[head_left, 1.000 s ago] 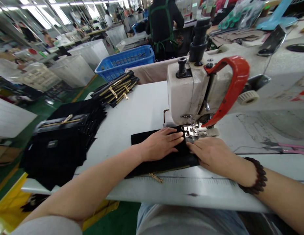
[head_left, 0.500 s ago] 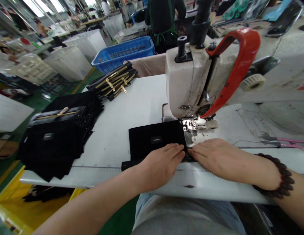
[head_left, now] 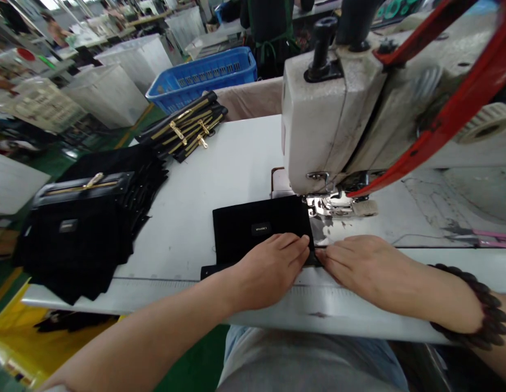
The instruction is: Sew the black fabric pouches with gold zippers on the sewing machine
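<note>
A black fabric panel [head_left: 236,228] with a small label lies on the white table, its upper right corner beside the presser foot [head_left: 318,206] of the sewing machine [head_left: 318,120]. Along its near edge runs a black strip [head_left: 210,270], largely covered by my left hand and forearm. My left hand [head_left: 273,267] rests flat on the panel's lower right part, fingers stretched out. At the strip's right end, my right hand [head_left: 359,269] has its fingers pressed together on it; the thumb is hidden.
Stacked black panels [head_left: 85,234] lie on the table's left, with black zipper strips [head_left: 183,128] behind them. A blue basket [head_left: 204,81] stands beyond, a yellow bin [head_left: 16,337] below left. The machine's red lever [head_left: 436,130] overhangs the right side. Pink-handled snips [head_left: 493,239] lie far right.
The view has shifted closer to the machine, which looks larger. Both hands and the black panel stay at nearly the same place by the presser foot.
</note>
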Available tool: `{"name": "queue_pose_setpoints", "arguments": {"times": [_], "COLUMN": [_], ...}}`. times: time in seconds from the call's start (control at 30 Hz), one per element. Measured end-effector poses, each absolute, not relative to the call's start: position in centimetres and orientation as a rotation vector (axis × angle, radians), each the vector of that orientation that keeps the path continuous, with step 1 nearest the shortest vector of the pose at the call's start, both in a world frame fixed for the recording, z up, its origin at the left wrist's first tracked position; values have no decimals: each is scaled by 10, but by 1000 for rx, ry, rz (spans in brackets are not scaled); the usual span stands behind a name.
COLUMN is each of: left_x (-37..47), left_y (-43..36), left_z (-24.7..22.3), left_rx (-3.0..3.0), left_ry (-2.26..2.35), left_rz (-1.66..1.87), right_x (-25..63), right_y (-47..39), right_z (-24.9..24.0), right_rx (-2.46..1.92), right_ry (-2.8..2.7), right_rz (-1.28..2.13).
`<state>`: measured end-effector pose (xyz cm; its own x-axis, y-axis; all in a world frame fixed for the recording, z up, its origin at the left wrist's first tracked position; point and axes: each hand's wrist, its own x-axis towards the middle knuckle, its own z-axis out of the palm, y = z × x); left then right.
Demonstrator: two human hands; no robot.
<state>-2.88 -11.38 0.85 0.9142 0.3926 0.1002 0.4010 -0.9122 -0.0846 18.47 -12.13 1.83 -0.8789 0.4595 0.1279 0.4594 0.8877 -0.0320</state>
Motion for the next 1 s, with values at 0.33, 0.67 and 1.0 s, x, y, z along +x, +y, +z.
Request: {"name": "queue_pose_setpoints", "arguments": {"times": [0.33, 0.67, 1.0], "left_x": [-26, -25, -25], "left_y": [-103, -94, -64], "left_z": [12, 13, 10], "left_rx": [-2931, -2927, -2901], "left_ry": [-593, -598, -490], "left_rz": [-111, -69, -68], "right_x": [186, 185, 183], "right_y": [-114, -109, -94], "right_z": [13, 9, -5], "right_rx": [-770, -804, -951], "right_ry": [-2826, -2797, -2758], "right_rz": [-56, -116, -138]}}
